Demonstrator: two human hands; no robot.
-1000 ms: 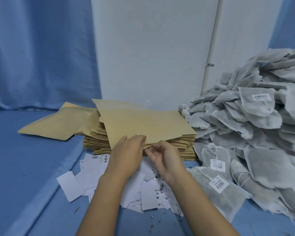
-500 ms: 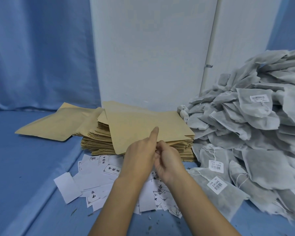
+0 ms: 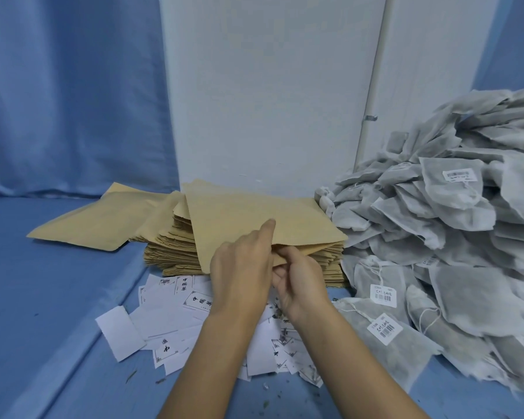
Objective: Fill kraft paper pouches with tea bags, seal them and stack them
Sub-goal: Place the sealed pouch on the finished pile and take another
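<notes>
Blue-clothed table (image 3: 43, 297) before a white wall (image 3: 270, 86). Top pouch (image 3: 239, 216) on the kraft stack (image 3: 170, 255), near edge pinched by right hand (image 3: 303, 285); left hand (image 3: 239, 276) with index laid on it, grip unclear. Tea bags (image 3: 436, 237) heaped right; labels (image 3: 170, 297) underneath forearms.

Flat, dim-ish, bluish light, source unclear. Soft shadow under pouch stack (image 3: 176, 252). Fisheye bend toward edges, curtain (image 3: 73, 101) smeary, blocky mush on wall (image 3: 270, 101), overall bit soft.
</notes>
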